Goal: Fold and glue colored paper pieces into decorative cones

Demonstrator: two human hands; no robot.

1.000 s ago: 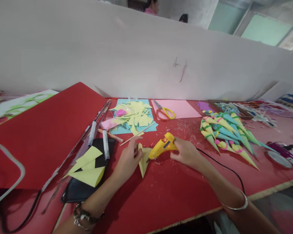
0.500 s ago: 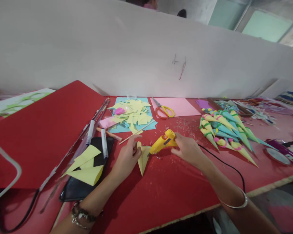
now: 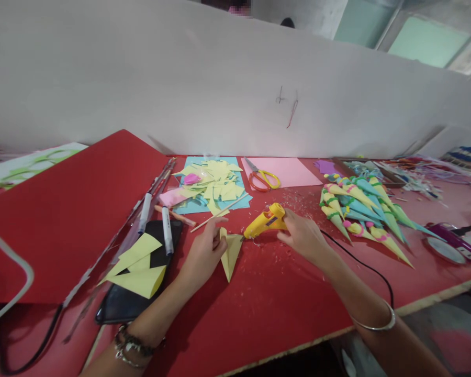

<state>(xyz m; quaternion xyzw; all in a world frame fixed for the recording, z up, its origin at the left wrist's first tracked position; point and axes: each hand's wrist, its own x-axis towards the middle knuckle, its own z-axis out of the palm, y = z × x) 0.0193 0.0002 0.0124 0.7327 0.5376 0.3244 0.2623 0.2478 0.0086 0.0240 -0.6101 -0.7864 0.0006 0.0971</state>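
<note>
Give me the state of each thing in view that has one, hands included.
Left hand: holding yellow paper by its left side
Right hand: gripping glue gun
Glue gun: nozzle at the paper's right edge
Yellow paper: folded to a point
Scissors: apparently closed
Decorated cones: heaped
Black slab: partly covered

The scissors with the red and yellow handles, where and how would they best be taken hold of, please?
Probably by the handles, coming from the person's side of the table. The scissors lie with both handles turned toward that side and the blades pointing away toward the wall, so a reach from there would likely meet the handles first.
</note>
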